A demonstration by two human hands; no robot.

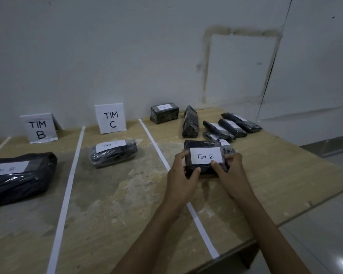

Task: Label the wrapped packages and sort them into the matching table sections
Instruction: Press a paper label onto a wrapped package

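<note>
A black wrapped package (198, 144) with a white label (206, 157) reading "Tim B" is held between both hands at the right of the table's middle. My left hand (181, 173) grips its left end and my right hand (231, 169) grips its right end, thumbs on the front. A "TIM B" sign (39, 128) stands at the back left, with a large labelled "Tim B" package (18, 177) in front of it. A "TIM C" sign (111, 118) stands behind a package labelled "Tim C" (113, 152).
White tape strips (67, 192) (156, 147) split the wooden table (111, 204) into sections. Several more black packages (190, 121) (233, 125) (164, 112) lie at the back right. The table's right edge drops to a tiled floor (325, 234). A wall runs behind.
</note>
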